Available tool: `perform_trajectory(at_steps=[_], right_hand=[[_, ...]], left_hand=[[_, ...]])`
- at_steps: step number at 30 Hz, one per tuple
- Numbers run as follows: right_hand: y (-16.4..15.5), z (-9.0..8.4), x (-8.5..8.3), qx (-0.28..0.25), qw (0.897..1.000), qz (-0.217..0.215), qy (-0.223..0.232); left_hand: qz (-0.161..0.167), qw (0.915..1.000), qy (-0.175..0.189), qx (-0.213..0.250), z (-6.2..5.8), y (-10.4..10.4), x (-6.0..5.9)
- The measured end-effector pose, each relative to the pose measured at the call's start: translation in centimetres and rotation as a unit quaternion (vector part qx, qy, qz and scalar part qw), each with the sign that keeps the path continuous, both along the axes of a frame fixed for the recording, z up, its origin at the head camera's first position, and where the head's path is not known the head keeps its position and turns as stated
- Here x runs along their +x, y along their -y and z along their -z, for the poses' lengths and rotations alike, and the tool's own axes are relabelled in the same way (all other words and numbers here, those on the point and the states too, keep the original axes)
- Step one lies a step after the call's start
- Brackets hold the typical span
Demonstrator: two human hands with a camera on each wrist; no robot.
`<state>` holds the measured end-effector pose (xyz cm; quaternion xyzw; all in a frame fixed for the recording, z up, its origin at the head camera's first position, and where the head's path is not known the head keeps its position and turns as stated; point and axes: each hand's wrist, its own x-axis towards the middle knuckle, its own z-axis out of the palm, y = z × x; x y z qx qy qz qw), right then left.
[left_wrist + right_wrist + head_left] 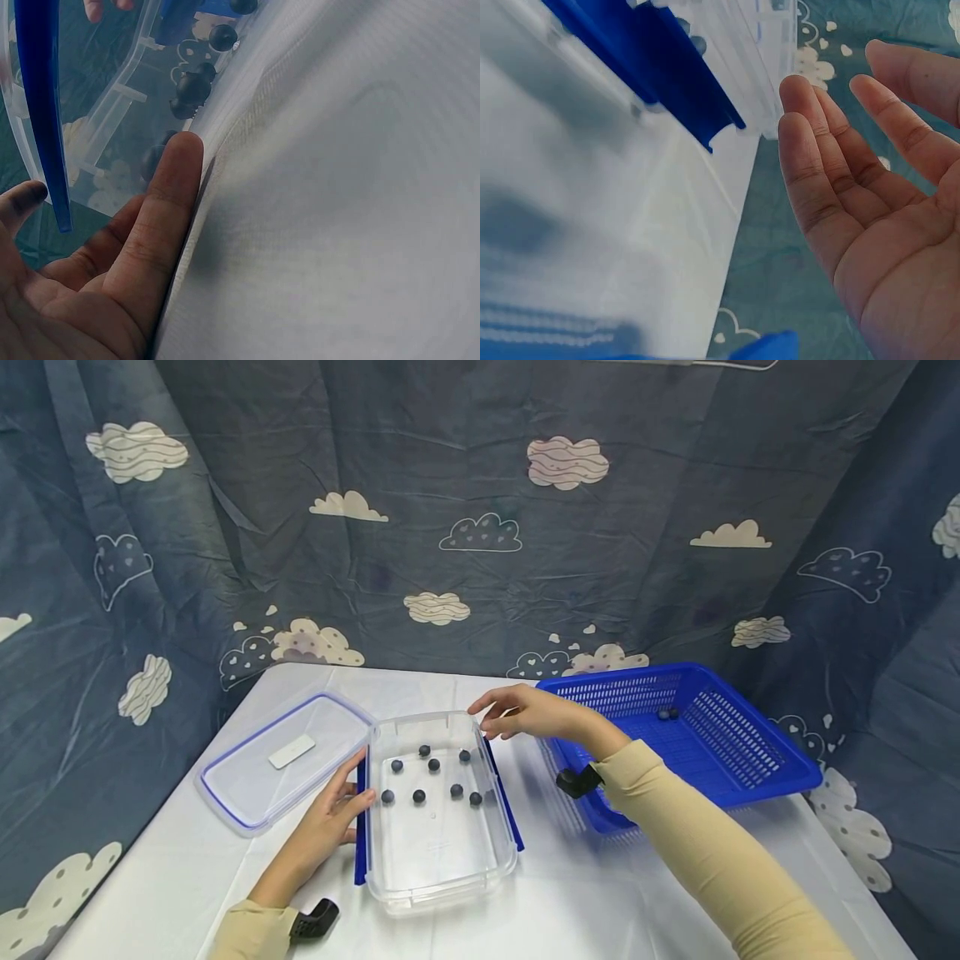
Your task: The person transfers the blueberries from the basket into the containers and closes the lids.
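A clear plastic container (pixel 438 852) with blue side clips stands on the white table, holding several dark blueberries (pixel 433 765). My left hand (pixel 333 814) lies flat on the table with straight fingers touching the container's left wall (pixel 112 105); the berries (pixel 193 84) show through that wall. My right hand (pixel 517 712) hovers open above the container's far right corner, fingers relaxed, holding nothing. In the right wrist view the open palm (pixel 870 210) is beside a blue clip (pixel 667 67).
The container's clear lid (pixel 281 760) with a blue seal lies to the left. A blue mesh basket (pixel 720 752) stands at the right, with two berries (pixel 667 713) inside. A cloud-patterned blue cloth hangs behind the table.
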<state>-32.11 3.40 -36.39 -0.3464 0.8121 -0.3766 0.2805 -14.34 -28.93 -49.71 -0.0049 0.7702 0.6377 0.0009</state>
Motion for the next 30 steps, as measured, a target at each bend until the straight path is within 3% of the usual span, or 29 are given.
perform_trajectory(at_steps=[8, 30], right_hand=[[-2.0, 0.0, -0.9, -0.001, 0.999, 0.032, 0.000], [-10.6, 0.8, -5.7, -0.042, 0.990, 0.136, 0.022]], left_hand=[[0.002, 1.0000, 0.000, 0.005, 0.1, 0.0, 0.0], [0.000, 1.0000, -0.004, -0.005, 0.2, 0.0, 0.0]])
